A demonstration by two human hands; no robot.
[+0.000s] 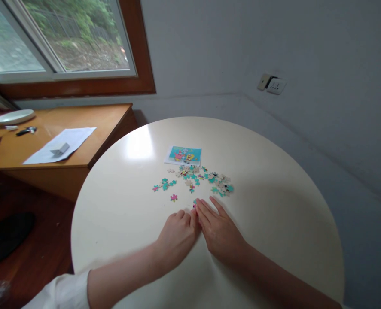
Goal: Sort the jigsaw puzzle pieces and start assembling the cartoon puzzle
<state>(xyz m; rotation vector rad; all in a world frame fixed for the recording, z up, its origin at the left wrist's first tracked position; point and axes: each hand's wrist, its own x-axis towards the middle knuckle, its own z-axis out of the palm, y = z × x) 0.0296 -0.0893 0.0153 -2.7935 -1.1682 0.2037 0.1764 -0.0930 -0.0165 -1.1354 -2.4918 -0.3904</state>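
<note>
Both hands meet on the round white table [129, 240], over a small pink and teal jigsaw piece [194, 206] that peeks out at the fingertips. My left hand [179, 234] is closed, its fingers curled and their tips pressed down at that piece, mostly hidden. Stretched out flat, the fingers of my right hand [220, 231] touch the piece from the right side. A lone pink jigsaw piece [174, 198] lies ahead and left of the hands. Beyond are a small group of teal pieces [165, 184], a loose pile of pieces [190, 172] and another cluster [221, 184] to the right.
A printed picture card [185, 155] with cartoon figures lies behind the pile. On the left stands a wooden desk [109, 124] with a paper sheet [77, 139], a small whitish block [59, 149] and a white plate [14, 116]. A wall socket [276, 86] is at the right.
</note>
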